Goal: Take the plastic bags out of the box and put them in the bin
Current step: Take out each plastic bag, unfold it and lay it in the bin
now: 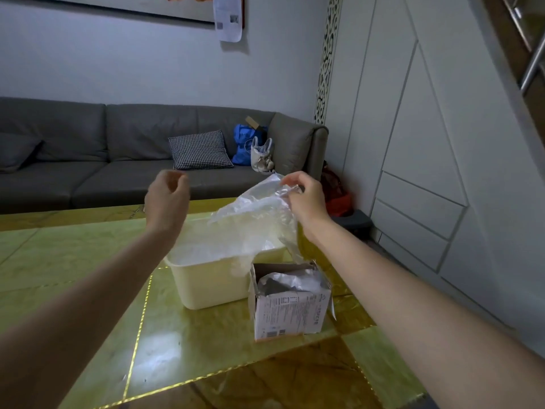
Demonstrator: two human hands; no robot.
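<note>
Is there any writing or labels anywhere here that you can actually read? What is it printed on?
None can be read.
Cardboard box: printed lines and small code squares on its front, too small and blurred to read.
Paper sheet hanging on the wall: print and two code squares, too small to read.
Blue bag on the sofa: pale marking, blurred.
Bin and plastic bag: no text visible.

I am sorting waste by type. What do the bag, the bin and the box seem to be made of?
Bag: thin clear plastic film, glossy and crinkled.
Bin: likely cream moulded plastic, smooth, matte walls.
Box: seemingly printed white cardboard, with raw torn flaps.
</note>
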